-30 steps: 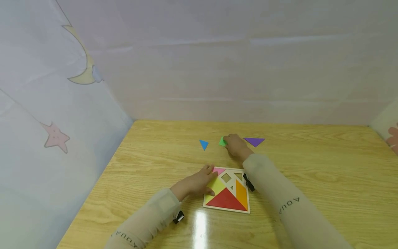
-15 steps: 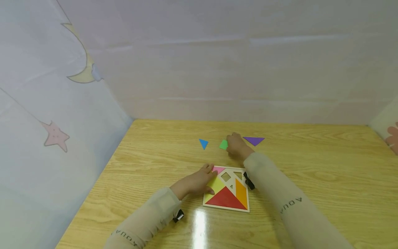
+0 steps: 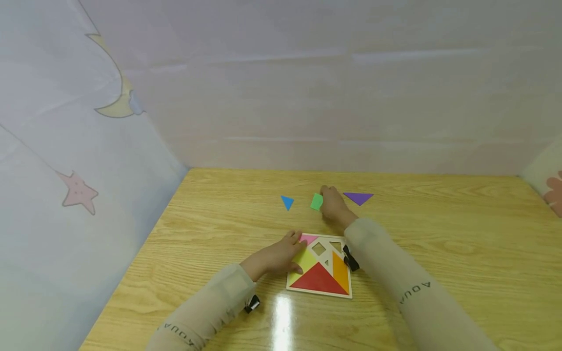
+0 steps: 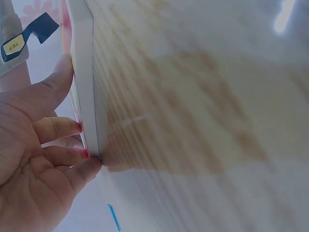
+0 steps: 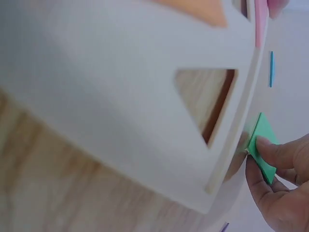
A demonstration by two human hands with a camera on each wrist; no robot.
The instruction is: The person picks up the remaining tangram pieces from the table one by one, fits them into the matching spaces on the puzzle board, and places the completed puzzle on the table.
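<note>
Pinching a flat green square [image 3: 316, 202], the right hand [image 3: 334, 204] holds it beyond the square hole [image 3: 318, 249] in the pale wooden tray [image 3: 319, 293], where the left hand [image 3: 280, 256] rests uncurled at left.

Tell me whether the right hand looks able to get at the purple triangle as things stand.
Probably yes: the purple triangle lies close to the right hand, with nothing visible between them. The green piece that it pinches may need releasing first.

Nursery-like corner: pastel wall [image 3: 39, 87], moon [image 3: 123, 103], pink star [image 3: 78, 191]
</note>
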